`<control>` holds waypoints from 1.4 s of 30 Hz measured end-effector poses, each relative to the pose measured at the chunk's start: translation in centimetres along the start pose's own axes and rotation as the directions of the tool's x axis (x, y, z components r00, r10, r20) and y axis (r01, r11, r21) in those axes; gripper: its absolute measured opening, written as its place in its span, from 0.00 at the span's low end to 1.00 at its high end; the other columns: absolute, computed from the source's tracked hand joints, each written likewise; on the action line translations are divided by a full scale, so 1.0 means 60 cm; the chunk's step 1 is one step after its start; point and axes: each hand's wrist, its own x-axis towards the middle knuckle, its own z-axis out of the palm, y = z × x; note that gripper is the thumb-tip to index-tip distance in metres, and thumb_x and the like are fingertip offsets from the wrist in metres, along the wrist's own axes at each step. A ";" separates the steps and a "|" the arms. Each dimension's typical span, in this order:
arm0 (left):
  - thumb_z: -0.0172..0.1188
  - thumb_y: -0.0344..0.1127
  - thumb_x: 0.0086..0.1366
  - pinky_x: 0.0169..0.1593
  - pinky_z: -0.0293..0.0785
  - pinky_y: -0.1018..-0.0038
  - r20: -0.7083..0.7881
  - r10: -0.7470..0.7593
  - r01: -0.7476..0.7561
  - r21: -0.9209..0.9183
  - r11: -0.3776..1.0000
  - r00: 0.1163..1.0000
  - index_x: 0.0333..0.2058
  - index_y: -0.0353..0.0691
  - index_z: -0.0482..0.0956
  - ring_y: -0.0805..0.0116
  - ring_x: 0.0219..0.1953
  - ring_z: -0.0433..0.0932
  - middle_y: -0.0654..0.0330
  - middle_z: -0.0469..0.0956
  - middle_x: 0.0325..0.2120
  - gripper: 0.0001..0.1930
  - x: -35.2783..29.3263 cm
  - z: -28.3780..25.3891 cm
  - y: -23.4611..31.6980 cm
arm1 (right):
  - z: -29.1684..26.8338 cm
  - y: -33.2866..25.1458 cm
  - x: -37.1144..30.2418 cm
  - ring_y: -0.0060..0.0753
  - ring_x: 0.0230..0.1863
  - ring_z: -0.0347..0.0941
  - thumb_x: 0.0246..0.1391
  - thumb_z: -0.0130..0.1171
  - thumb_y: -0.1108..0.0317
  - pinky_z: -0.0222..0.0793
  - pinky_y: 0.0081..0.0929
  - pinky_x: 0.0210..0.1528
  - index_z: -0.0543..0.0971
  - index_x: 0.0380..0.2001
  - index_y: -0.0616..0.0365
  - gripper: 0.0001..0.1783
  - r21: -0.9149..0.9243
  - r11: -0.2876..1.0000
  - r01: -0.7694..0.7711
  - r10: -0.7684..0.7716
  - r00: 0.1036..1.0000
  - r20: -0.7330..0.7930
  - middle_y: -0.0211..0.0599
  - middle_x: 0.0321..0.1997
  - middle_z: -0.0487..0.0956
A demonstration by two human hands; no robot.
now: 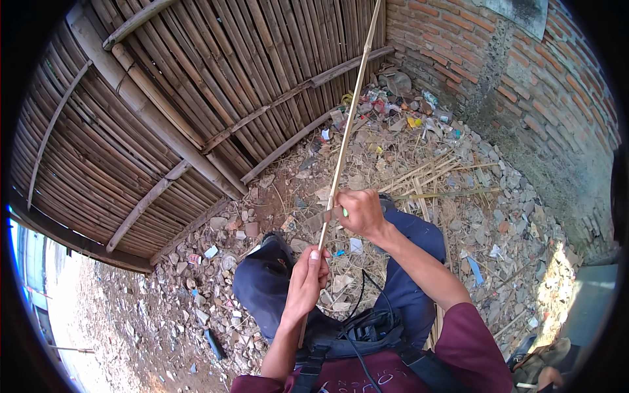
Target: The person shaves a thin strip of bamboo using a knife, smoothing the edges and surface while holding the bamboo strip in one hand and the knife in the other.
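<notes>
A long pale bamboo strip (348, 128) runs from my lap up and away, leaning a little right toward its far end. Low on the strip, my left hand (308, 276) is closed around it, thumb lying along the top. Just beyond, my right hand (362, 211) grips a knife (319, 220) by its handle, a bit of green showing at the fist. The knife's dull, brownish blade points left and lies across the strip. Most of the handle is hidden by my fingers. The strip's near end passes below my left wrist between my legs.
Rubble and litter (393, 111) cover the ground. Split bamboo pieces (426, 177) lie beyond my right knee. A bamboo-slat wall (216, 72) stands at the left and a brick wall (472, 52) at the right. A black cord (360, 295) hangs at my lap.
</notes>
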 end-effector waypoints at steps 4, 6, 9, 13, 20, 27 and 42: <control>0.41 0.42 0.87 0.26 0.57 0.78 0.009 0.017 -0.017 0.017 1.000 1.000 0.48 0.35 0.74 0.81 0.22 0.58 0.71 0.62 0.23 0.17 0.003 -0.001 -0.002 | -0.004 -0.004 0.002 0.49 0.22 0.80 0.52 0.61 0.69 0.73 0.43 0.24 0.82 0.28 0.58 0.05 0.018 1.000 -0.005 0.006 1.000 -0.012 0.43 0.22 0.81; 0.42 0.42 0.86 0.26 0.57 0.78 0.000 0.043 -0.043 0.036 0.998 0.999 0.47 0.35 0.73 0.82 0.22 0.58 0.71 0.62 0.23 0.16 0.003 0.000 -0.003 | -0.008 0.001 0.007 0.50 0.22 0.80 0.52 0.61 0.68 0.73 0.44 0.25 0.81 0.28 0.58 0.05 0.001 0.999 -0.055 0.055 0.998 -0.039 0.44 0.22 0.80; 0.46 0.40 0.85 0.26 0.58 0.79 -0.039 0.059 -0.058 0.046 0.997 0.997 0.47 0.35 0.73 0.82 0.23 0.59 0.70 0.64 0.23 0.14 0.002 0.003 -0.004 | -0.016 0.003 0.011 0.50 0.24 0.82 0.46 0.63 0.71 0.74 0.45 0.26 0.82 0.25 0.57 0.02 -0.024 0.994 -0.106 0.105 0.993 -0.058 0.44 0.23 0.82; 0.48 0.39 0.84 0.26 0.61 0.78 -0.051 0.093 -0.086 0.135 0.987 0.994 0.46 0.34 0.73 0.82 0.23 0.63 0.69 0.69 0.23 0.12 -0.002 0.004 -0.008 | -0.026 0.005 0.015 0.51 0.24 0.82 0.46 0.62 0.72 0.74 0.45 0.26 0.81 0.25 0.57 0.02 -0.026 0.993 -0.115 0.113 0.992 -0.054 0.46 0.23 0.82; 0.49 0.37 0.83 0.27 0.66 0.72 -0.063 0.204 -0.165 0.388 0.907 0.977 0.48 0.33 0.74 0.76 0.22 0.69 0.63 0.73 0.21 0.11 -0.012 0.011 0.001 | -0.029 0.007 0.013 0.50 0.24 0.82 0.45 0.62 0.73 0.74 0.45 0.25 0.81 0.25 0.58 0.02 -0.062 0.993 -0.105 0.101 0.993 -0.058 0.46 0.23 0.82; 0.46 0.36 0.83 0.28 0.67 0.68 -0.034 0.208 -0.166 0.489 0.857 0.977 0.47 0.34 0.73 0.68 0.20 0.69 0.58 0.70 0.18 0.12 -0.024 0.013 0.001 | -0.023 0.009 0.010 0.46 0.21 0.82 0.49 0.65 0.68 0.73 0.40 0.22 0.82 0.26 0.59 0.06 -0.099 0.994 -0.044 0.036 0.997 -0.074 0.44 0.22 0.83; 0.44 0.35 0.83 0.27 0.66 0.45 -0.048 0.302 -0.185 0.695 0.695 0.952 0.49 0.36 0.68 0.32 0.23 0.76 0.40 0.72 0.19 0.08 -0.027 0.011 0.011 | -0.016 0.008 0.024 0.46 0.21 0.83 0.54 0.64 0.69 0.75 0.41 0.23 0.85 0.34 0.63 0.09 -0.222 0.971 -0.095 0.069 0.990 -0.121 0.45 0.23 0.83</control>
